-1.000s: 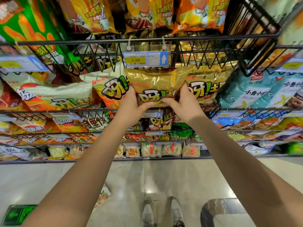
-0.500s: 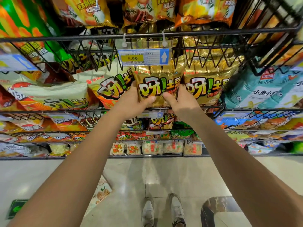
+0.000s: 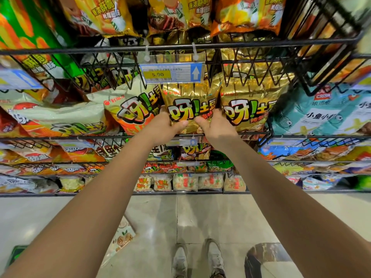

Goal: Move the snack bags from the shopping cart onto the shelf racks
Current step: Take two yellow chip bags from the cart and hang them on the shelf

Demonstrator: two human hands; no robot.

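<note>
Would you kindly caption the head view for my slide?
Left hand and right hand hold a gold snack bag on the shelf rack.

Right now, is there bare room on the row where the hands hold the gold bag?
Hardly. The gold bag, gripped by the left hand and right hand, sits tight between the orange bag and a second gold bag. Only a dark sliver shows before the teal bags. Floor tiles before the shoes are bare.
</note>
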